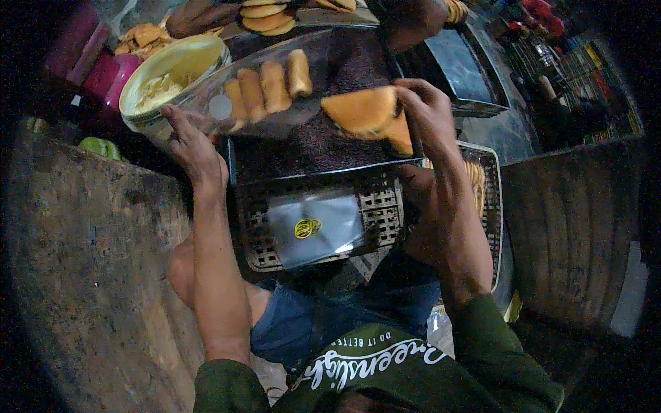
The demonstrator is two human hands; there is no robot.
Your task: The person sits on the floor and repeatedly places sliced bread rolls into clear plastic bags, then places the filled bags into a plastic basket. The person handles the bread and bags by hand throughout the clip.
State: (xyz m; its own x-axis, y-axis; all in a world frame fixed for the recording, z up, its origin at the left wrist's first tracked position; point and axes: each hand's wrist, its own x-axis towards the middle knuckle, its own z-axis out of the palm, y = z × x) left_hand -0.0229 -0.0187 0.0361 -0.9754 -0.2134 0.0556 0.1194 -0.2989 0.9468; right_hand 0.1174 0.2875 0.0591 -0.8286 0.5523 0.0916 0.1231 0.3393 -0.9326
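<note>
My left hand [196,149] pinches the edge of a clear plastic bag [199,100] beside an oval tub [129,111] of pale cream spread. Several golden rolled cakes [274,86] lie in a row, seen through the plastic or under it; which, I cannot tell. At the right, my right hand [426,113] holds a folded orange-brown pancake [364,111] by its end, with another piece just below it. Both are over a metal tray [330,168] covered in dark brown granules. In front of me, clear plastic bags [320,242] with yellow rubber bands [307,228] on top lie on a woven plastic basket [384,206].
Another person's arms [206,18] reach in at the top, near stacked pancakes [266,20]. A second metal tray [462,67] stands at upper right. A pale basket [496,206] holds more pancakes [475,180]. Wooden boards [103,248] flank me on both sides.
</note>
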